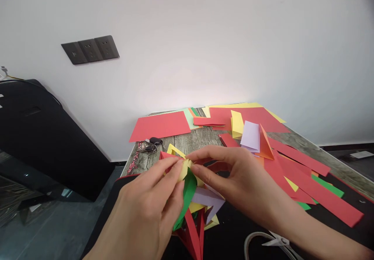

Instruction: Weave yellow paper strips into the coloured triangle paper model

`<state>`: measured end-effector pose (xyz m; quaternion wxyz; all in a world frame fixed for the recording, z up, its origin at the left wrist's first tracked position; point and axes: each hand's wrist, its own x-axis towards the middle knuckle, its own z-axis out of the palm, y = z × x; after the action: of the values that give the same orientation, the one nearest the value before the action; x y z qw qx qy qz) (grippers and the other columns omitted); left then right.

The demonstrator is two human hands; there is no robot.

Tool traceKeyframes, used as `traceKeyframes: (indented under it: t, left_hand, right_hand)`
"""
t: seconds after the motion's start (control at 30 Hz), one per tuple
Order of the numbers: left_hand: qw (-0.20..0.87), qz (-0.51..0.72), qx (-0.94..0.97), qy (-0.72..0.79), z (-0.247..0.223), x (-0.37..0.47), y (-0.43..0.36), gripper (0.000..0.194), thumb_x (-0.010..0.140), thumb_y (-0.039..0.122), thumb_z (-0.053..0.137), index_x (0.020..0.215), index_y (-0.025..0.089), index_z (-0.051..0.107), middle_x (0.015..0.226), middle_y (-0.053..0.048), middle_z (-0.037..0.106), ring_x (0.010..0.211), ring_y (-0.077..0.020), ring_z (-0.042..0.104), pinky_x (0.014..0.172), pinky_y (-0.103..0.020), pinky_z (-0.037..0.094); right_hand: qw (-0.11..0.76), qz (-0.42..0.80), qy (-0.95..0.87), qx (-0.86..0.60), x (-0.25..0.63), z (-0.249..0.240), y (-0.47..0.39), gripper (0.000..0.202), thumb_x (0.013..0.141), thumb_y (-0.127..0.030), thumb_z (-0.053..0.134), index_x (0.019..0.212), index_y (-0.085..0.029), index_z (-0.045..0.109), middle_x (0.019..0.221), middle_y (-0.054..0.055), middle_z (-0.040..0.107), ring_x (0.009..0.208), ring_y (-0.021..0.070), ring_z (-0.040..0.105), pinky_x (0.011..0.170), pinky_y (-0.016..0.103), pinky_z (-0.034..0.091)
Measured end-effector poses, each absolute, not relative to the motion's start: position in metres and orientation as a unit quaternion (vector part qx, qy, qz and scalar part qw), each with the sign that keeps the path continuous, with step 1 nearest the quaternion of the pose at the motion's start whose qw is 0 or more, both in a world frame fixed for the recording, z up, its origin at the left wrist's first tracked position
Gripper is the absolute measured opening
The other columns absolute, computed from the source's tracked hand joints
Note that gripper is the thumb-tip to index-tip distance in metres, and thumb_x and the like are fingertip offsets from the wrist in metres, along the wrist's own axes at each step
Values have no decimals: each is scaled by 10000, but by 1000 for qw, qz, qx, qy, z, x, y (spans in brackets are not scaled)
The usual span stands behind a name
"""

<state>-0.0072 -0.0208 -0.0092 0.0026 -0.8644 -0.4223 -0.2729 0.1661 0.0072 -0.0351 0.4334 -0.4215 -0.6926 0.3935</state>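
Both hands meet over a folded paper piece in red, green, purple and yellow near the table's front. My left hand point(154, 199) pinches its pale yellow fold point(184, 169) from the left. From the right, the thumb and forefinger of my right hand point(230, 170) close on the same fold. A green strip point(189, 191) curves down below the fingertips. Beside it, a purple folded strip point(206, 198) points right, and red pointed strips point(193, 230) hang toward the bottom edge. The fingers hide part of the fold.
Red sheets point(162, 125) lie at the back left, near keys point(152, 145). Folded yellow point(237, 124), purple point(250, 136) and orange point(265, 145) papers stand at right, beside red strips point(318, 190). Scissors point(282, 240) and a looped cable point(248, 238) lie at the front on a black mat.
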Motion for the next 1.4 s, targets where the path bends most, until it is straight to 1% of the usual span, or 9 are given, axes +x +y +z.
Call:
traceKeyframes:
  t: [0.13, 0.3, 0.53, 0.7, 0.83, 1.0, 1.23, 1.33, 1.4]
  left_hand:
    - [3, -276, -863, -424, -9, -7, -21, 412, 951, 172, 309, 979, 226, 716, 1048, -58, 733, 913, -173, 727, 763, -247, 615]
    - [39, -285, -868, -404, -8, -8, -21, 423, 949, 188, 296, 903, 192, 716, 1016, -91, 742, 946, -198, 729, 771, -252, 618]
    - [39, -296, -872, -387, -12, -10, -19, 415, 962, 155, 301, 909, 219, 707, 970, -43, 735, 883, -156, 730, 712, -218, 622]
    - [49, -284, -872, -397, -14, -10, -18, 421, 977, 181, 285, 1079, 239, 689, 920, -45, 722, 799, -174, 724, 645, -259, 627]
    - [35, -280, -874, -397, -16, -10, -19, 431, 981, 191, 279, 1193, 268, 647, 926, -34, 719, 772, -182, 709, 645, -279, 625]
    - [75, -276, -872, -397, -27, -13, -20, 388, 987, 184, 316, 1250, 160, 601, 1068, -105, 708, 873, -213, 710, 710, -325, 631]
    - [169, -245, -873, -387, -28, -12, -22, 417, 971, 152, 271, 1150, 127, 647, 1122, -146, 713, 952, -273, 723, 754, -361, 637]
    - [195, -225, -876, -380, -21, -9, -24, 442, 956, 120, 243, 1083, 108, 666, 1088, -157, 725, 918, -281, 732, 717, -363, 640]
    - [169, -250, -872, -385, -20, -7, -25, 440, 960, 128, 238, 1070, 110, 664, 1042, -146, 732, 854, -256, 739, 664, -335, 638]
  right_hand:
    - [434, 389, -693, -424, 167, -36, 9, 182, 855, -230, 611, 969, -265, 748, 842, -32, 746, 785, 142, 709, 649, 230, 575]
    - [429, 397, -693, -423, 168, -37, 8, 194, 857, -232, 603, 986, -257, 746, 852, -25, 744, 780, 145, 707, 654, 243, 575]
    - [423, 423, -684, -418, 168, -37, 10, 168, 849, -247, 619, 958, -257, 747, 856, -19, 743, 792, 144, 699, 671, 241, 560]
    - [412, 510, -641, -399, 169, -40, 18, 162, 826, -319, 658, 950, -246, 732, 837, 3, 722, 682, 130, 651, 561, 231, 521]
    - [419, 533, -636, -369, 171, -40, 22, 114, 812, -291, 687, 907, -241, 725, 779, -18, 681, 646, 90, 584, 570, 202, 482]
    - [375, 581, -622, -367, 177, -42, 27, 171, 804, -344, 715, 952, -258, 725, 795, -10, 673, 667, 105, 592, 590, 226, 472]
    - [362, 629, -595, -346, 180, -42, 30, 195, 790, -354, 726, 945, -236, 735, 819, 23, 695, 719, 136, 630, 632, 255, 470]
    - [358, 630, -586, -362, 179, -43, 30, 191, 786, -363, 728, 927, -235, 726, 766, 7, 679, 636, 112, 601, 576, 240, 444]
    - [357, 624, -587, -372, 180, -43, 29, 171, 791, -350, 722, 917, -235, 723, 712, -10, 655, 573, 92, 563, 535, 226, 418]
